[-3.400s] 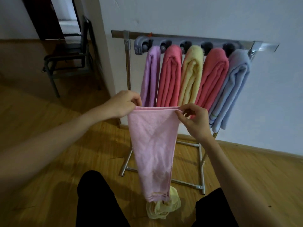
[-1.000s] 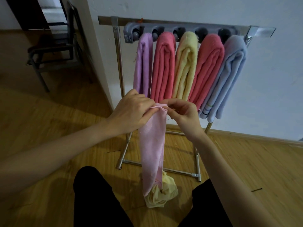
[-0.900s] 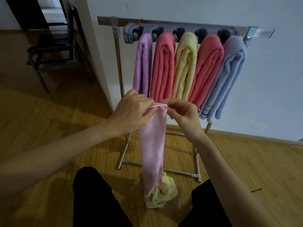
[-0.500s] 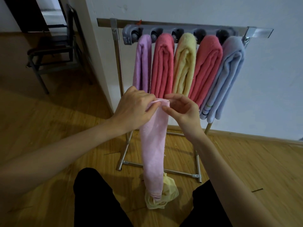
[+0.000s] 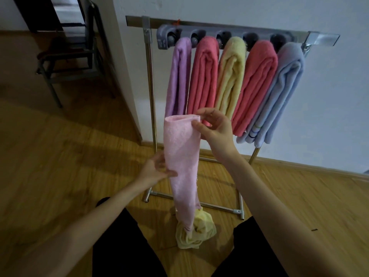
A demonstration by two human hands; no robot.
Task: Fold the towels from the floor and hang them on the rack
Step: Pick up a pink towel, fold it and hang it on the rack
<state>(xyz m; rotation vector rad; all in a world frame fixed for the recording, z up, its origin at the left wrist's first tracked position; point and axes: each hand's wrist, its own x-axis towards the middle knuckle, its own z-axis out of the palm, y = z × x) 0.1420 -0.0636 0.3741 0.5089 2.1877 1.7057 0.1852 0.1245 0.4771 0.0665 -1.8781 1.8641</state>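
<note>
Left hand (image 5: 157, 169) dropped down the pink towel (image 5: 182, 156); rack (image 5: 229, 35) seemingly full behind.

Narrow folded pink towel (image 5: 182, 162) hangs before loaded rack (image 5: 225, 32).

Materials and finishes: cloth, metal, plastic, wood.
Pink towel (image 5: 182, 156): thin matt cloth, fine nap. Hung towels (image 5: 231, 80): thick fuzzy terry. Rack (image 5: 149, 76): shiny smooth metal tube; holder strip (image 5: 219, 33) grey matt plastic. Floor (image 5: 60, 156): glossy wood planks.
</note>
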